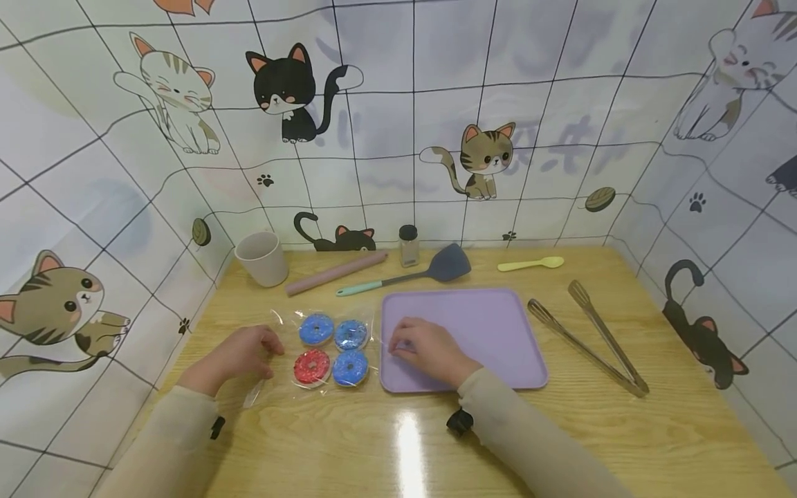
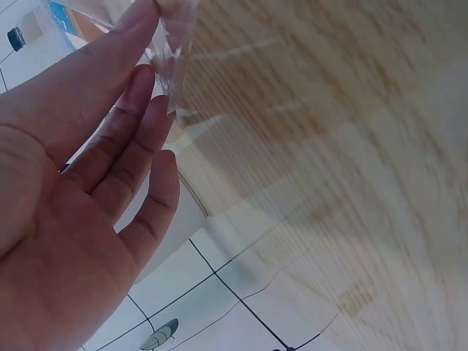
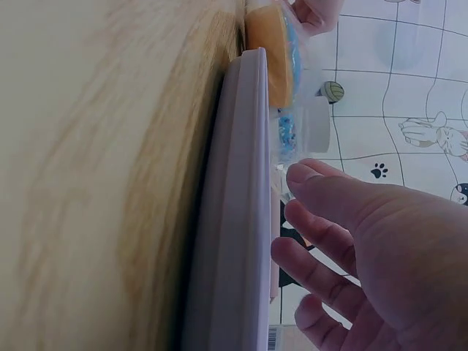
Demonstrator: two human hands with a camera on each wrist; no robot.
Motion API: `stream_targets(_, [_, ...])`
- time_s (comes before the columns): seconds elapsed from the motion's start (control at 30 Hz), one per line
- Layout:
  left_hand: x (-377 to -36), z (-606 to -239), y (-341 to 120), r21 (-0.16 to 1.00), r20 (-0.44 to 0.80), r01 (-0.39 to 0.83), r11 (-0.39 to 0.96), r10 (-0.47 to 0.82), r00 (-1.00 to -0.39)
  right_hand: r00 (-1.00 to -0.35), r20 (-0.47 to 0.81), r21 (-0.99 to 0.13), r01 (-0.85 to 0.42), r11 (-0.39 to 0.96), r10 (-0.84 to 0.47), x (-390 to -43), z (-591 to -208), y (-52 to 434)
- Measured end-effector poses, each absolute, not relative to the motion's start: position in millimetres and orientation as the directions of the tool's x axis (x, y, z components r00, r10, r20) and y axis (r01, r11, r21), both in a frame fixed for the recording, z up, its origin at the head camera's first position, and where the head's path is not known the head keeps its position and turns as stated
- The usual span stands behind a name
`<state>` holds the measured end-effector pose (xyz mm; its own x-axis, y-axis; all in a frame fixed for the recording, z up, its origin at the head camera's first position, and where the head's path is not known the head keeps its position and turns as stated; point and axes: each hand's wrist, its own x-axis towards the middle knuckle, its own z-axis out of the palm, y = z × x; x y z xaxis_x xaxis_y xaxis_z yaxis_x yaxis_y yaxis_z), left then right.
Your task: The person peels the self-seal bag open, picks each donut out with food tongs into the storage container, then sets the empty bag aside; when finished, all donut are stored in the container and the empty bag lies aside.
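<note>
A clear plastic pack [image 1: 330, 349] with three blue doughnuts and a red one lies on the wooden table, just left of a purple tray [image 1: 492, 332]. My left hand [image 1: 239, 353] rests at the pack's left edge. In the left wrist view, the fairly straight fingers [image 2: 139, 88] touch the crinkled wrap [image 2: 172, 51]. My right hand [image 1: 426, 349] lies on the tray's left part, close to the pack's right edge. The right wrist view shows its fingers [image 3: 322, 190] loosely bent above the tray rim [image 3: 234, 219], holding nothing, with a doughnut [image 3: 270, 51] beyond.
Along the back stand a beige cup [image 1: 263, 257], a pink rolling pin [image 1: 336, 272], a spatula [image 1: 411, 275], a small jar [image 1: 408, 245] and a yellow spoon [image 1: 532, 263]. Metal tongs [image 1: 591, 339] lie right of the tray. Cat-print walls close in three sides.
</note>
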<state>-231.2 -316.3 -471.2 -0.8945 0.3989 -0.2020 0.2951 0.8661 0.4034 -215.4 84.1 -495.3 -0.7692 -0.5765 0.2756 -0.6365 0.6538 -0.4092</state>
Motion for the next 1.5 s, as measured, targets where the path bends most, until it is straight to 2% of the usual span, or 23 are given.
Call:
stream_targets(0.33, [-231.2, -470.3, -312.9, 0.383, -0.211, 0.277, 0.881, 0.376, -0.902, -0.794, 0.238, -0.445, -0.601, 0.664, -0.559, -212.6, -492.4, 88.2])
stream_targets(0.57, [-231.8, -468.8, -312.8, 0.389, -0.22, 0.277, 0.878, 0.381, -0.898, -0.795, 0.269, -0.46, -0.602, 0.652, -0.544, -217.1, -487.9, 83.2])
stream_targets(1.07, [-227.5, -462.2, -306.8, 0.39, -0.231, 0.263, 0.883, 0.37, -0.9, -0.748, 0.243, -0.495, -0.644, 0.584, -0.618, -241.5, -482.4, 58.1])
stream_targets(1.5, [-225.8, -462.5, -305.8, 0.386, -0.236, 0.246, 0.889, 0.353, -0.906, -0.732, 0.255, -0.44, -0.67, 0.598, -0.632, -244.7, -483.4, 55.2])
